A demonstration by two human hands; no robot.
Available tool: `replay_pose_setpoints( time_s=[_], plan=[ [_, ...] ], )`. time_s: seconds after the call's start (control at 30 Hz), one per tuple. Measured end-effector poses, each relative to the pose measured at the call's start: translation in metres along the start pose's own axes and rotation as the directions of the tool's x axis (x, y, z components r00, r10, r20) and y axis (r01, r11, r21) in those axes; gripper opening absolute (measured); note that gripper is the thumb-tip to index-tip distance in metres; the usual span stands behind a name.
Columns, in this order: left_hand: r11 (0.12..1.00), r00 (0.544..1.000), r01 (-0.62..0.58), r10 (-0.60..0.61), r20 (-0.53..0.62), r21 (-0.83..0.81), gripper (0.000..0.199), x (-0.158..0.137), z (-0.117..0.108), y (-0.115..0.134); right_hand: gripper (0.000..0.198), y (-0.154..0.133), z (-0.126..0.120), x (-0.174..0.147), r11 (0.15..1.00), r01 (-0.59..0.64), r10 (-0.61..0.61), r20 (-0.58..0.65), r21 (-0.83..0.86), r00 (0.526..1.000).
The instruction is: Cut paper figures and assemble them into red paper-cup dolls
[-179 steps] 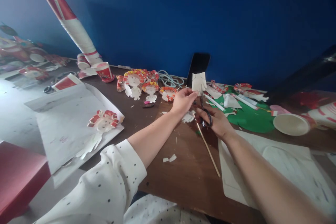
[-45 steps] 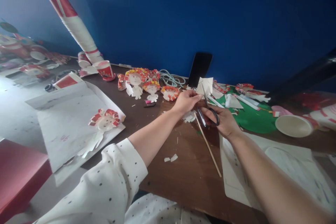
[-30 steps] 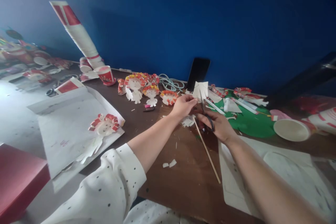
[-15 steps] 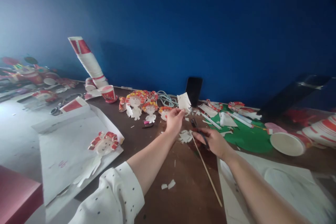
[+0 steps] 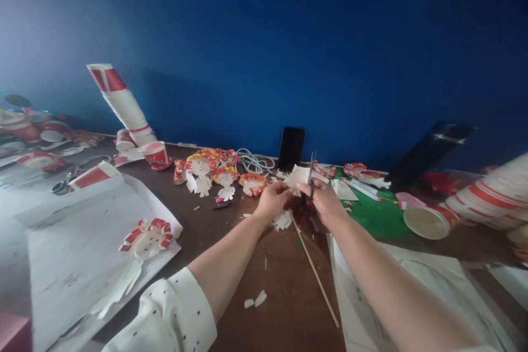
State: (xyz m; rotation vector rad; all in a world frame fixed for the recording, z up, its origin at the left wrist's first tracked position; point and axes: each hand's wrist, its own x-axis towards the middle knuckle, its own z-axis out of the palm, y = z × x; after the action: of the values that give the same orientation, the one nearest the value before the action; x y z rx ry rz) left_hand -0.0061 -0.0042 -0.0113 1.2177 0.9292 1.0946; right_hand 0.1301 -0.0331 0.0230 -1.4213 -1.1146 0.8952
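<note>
Between thumb and fingers, my left hand [image 5: 272,202] pinches a white piece of paper [image 5: 297,176] above the brown table. My right hand [image 5: 325,202] grips a pair of dark-handled scissors [image 5: 312,170], its blades pointing up beside the paper's right edge. Both hands are close together, the fingertips nearly meeting. Below them lies a small heap of white paper cutouts [image 5: 282,220], with a thin wooden stick [image 5: 315,272] running from it toward the front. To the left stand paper dolls [image 5: 202,173] with red and yellow ringed heads.
A black phone [image 5: 291,148] leans on the blue wall. Stacked paper cups [image 5: 124,107] tilt at the left; more cups [image 5: 427,222] lie at the right. A green sheet [image 5: 377,214] bears rolled papers. A white sheet [image 5: 82,264] holds a red-ringed face [image 5: 147,237].
The scissors have turned more upright, and my right hand has risen beside the paper. The paper is lower and tilted differently. The whole view has shifted, so most things appear farther left.
</note>
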Motion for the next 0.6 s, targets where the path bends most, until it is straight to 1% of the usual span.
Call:
replay_pose_setpoints(
  time_s=[0.03, 0.1, 0.17, 0.23, 0.3, 0.4, 0.5, 0.6],
  plan=[
    [1.000, 1.000, 0.000, 0.000, -0.004, 0.013, 0.023, 0.000, 0.000, 0.001, 0.036, -0.002, 0.003, 0.003, 1.000, -0.023, 0.023, 0.010, 0.003, 1.000],
    [1.000, 1.000, 0.011, -0.011, -0.017, 0.023, 0.023, 0.000, -0.001, 0.002, 0.036, -0.005, 0.007, 0.004, 0.999, -0.028, 0.027, -0.026, -0.028, 0.999],
    [0.999, 0.999, 0.038, -0.038, -0.018, -0.019, 0.025, 0.000, -0.002, 0.004, 0.035, -0.008, 0.011, 0.002, 0.996, 0.031, -0.039, -0.090, -0.086, 0.995],
    [0.992, 0.997, 0.083, -0.083, 0.006, -0.096, 0.028, -0.001, -0.001, 0.005, 0.034, -0.008, 0.012, -0.002, 0.990, 0.103, -0.115, -0.120, -0.100, 0.986],
    [0.978, 0.990, 0.140, -0.134, 0.054, -0.154, 0.032, -0.004, 0.001, 0.006, 0.032, -0.007, 0.012, -0.005, 0.987, 0.143, -0.153, -0.140, -0.080, 0.978],
    [0.966, 0.979, 0.191, -0.175, 0.109, -0.171, 0.035, -0.008, 0.004, 0.007, 0.025, -0.003, 0.011, -0.007, 0.987, 0.142, -0.152, -0.162, -0.070, 0.975],
    [0.963, 0.981, 0.190, -0.178, 0.080, -0.190, 0.034, -0.009, 0.006, 0.006, 0.023, -0.001, 0.011, -0.007, 0.992, 0.125, -0.126, -0.165, -0.019, 0.978],
    [0.961, 0.986, 0.167, -0.160, 0.049, -0.221, 0.033, -0.009, 0.007, 0.003, 0.026, 0.002, 0.014, -0.006, 0.987, 0.125, -0.110, -0.142, 0.101, 0.984]
  ],
)
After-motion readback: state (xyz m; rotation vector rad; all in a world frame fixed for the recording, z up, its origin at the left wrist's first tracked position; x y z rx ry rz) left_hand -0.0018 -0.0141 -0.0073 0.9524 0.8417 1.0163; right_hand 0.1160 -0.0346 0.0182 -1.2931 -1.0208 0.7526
